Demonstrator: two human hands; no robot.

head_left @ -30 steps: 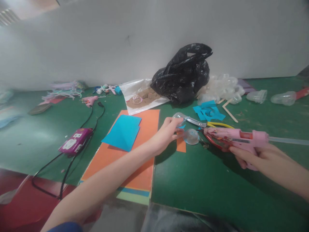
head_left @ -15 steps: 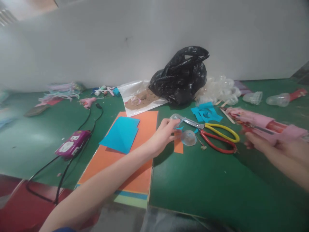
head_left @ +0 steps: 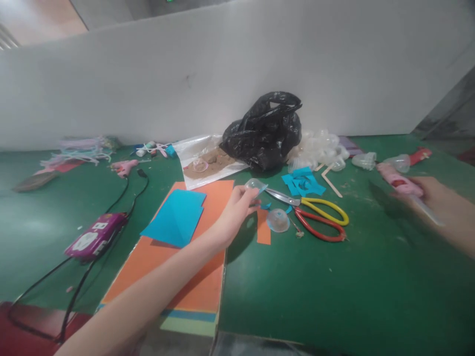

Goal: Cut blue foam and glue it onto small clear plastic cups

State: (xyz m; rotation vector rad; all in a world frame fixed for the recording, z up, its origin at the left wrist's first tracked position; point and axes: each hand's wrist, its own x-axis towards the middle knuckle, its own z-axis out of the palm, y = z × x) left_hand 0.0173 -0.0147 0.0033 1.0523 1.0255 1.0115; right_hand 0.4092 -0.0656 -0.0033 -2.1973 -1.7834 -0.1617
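Observation:
My left hand [head_left: 235, 212] pinches a small clear plastic dome [head_left: 256, 184], with a bit of blue at its edge, just above the table. On the right, my right hand [head_left: 440, 205] is wrapped round a pink glue gun [head_left: 403, 185], its front end pointing toward the back; a pale glue stick [head_left: 426, 212] juts from its near end. Between the hands lie scissors [head_left: 300, 201] with one yellow and one red handle. Near their blades, another clear dome [head_left: 278, 220] rests beside an orange paper strip [head_left: 263, 228] and blue scraps.
Orange sheets [head_left: 196, 277] with a folded blue paper [head_left: 178, 217] lie left of centre. A black plastic bag [head_left: 265, 133], clear cups [head_left: 319, 146] and blue offcuts [head_left: 302, 182] sit at the back. A purple box [head_left: 96, 236] with black cables is at left.
My right hand has drawn the glue gun to the right, away from the scissors, and its angle has changed. My left hand still holds the dome. The whole view has shifted slightly.

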